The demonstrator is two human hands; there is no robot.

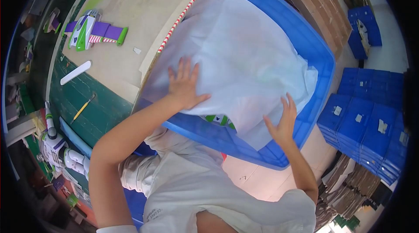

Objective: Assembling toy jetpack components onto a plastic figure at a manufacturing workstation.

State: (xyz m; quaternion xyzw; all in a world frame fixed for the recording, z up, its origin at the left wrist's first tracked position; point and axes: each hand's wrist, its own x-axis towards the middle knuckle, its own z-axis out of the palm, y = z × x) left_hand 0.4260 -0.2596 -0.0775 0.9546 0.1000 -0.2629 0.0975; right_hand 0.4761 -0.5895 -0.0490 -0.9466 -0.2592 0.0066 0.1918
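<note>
A thin white sheet (244,54) is spread over the contents of a large blue plastic bin (321,54). My left hand (185,88) lies on the sheet near the bin's left side, fingers spread and palm down. Toward the near right corner, my right hand (283,121) rests at the sheet's edge with thumb and fingers apart. Beneath the near edge of the sheet, a green and white part (219,120) peeks out. Whatever else lies under the sheet is hidden, though faint colours show through.
Left of the bin, a worktable (126,19) holds a purple, white and green winged toy part (89,31), a white strip (76,72) and a yellow-handled tool (83,108). A toy figure (61,150) lies at far left. Stacked blue crates (362,124) and cardboard (349,185) stand right.
</note>
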